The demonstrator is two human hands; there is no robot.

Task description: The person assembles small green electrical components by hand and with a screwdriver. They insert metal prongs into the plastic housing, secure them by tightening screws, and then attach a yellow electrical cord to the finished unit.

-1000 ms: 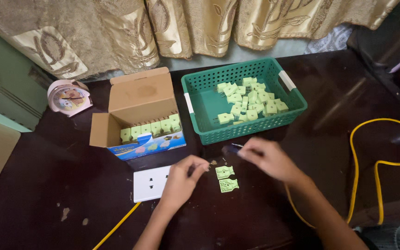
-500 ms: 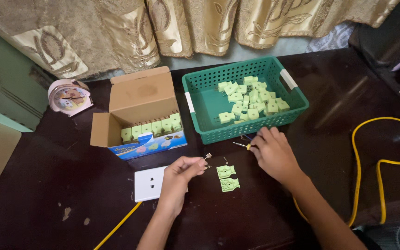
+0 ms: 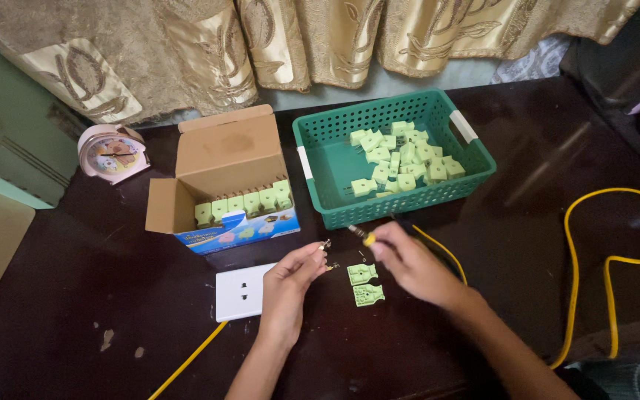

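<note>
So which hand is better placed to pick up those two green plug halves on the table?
Probably the left hand: it pinches only a tiny metal part, while the right hand grips a screwdriver. Both are beside the plug halves.

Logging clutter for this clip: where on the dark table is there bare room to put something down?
Bare dark wooden table lies left of the white socket plate, below the open cardboard box, and again between the green plastic basket and the looped yellow cable. It is crowded around both hands, with two pale green plug halves lying there.
</note>
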